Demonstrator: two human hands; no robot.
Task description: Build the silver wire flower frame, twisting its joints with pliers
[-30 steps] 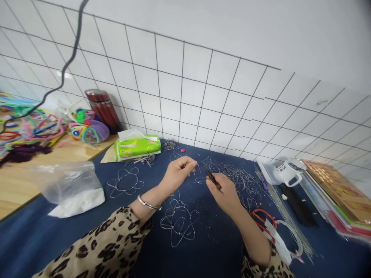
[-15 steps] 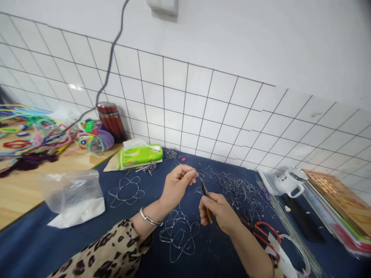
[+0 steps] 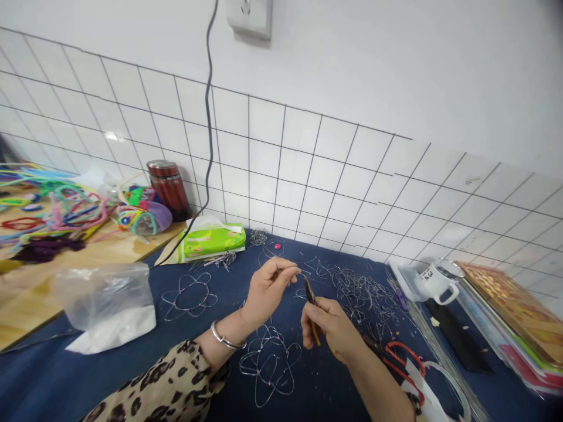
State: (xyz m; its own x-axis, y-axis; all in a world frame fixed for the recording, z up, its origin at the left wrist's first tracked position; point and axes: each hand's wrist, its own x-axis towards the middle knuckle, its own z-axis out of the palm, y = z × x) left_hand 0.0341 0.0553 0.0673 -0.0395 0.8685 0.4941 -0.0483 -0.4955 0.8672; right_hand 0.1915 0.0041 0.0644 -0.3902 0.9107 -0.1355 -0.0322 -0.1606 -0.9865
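My left hand (image 3: pixel 271 287) pinches a thin wire (image 3: pixel 304 271) whose end points to the right. My right hand (image 3: pixel 329 325) grips pliers (image 3: pixel 310 292) with yellow handles, the dark jaws pointing up close to the wire. Whether the jaws touch the wire I cannot tell. Below my hands lies a flower-shaped wire form (image 3: pixel 270 366) with small beads. To the left is another wire flower (image 3: pixel 189 297) of looped petals. Tangled wire pieces (image 3: pixel 363 290) are heaped right of the pliers.
A plastic bag (image 3: pixel 108 305) and a green tissue pack (image 3: pixel 213 241) lie left. Behind stands a red thermos (image 3: pixel 168 190) near colourful pipe cleaners (image 3: pixel 74 205). Right are red-handled scissors (image 3: pixel 404 357), a white mug (image 3: pixel 442 282) and stacked books (image 3: pixel 514 310). A black cable (image 3: pixel 209 117) hangs across the wall.
The black cable has swung to the right and now hangs in front of the tissue pack. The view has tilted slightly upward. My hands keep nearly the same pose.
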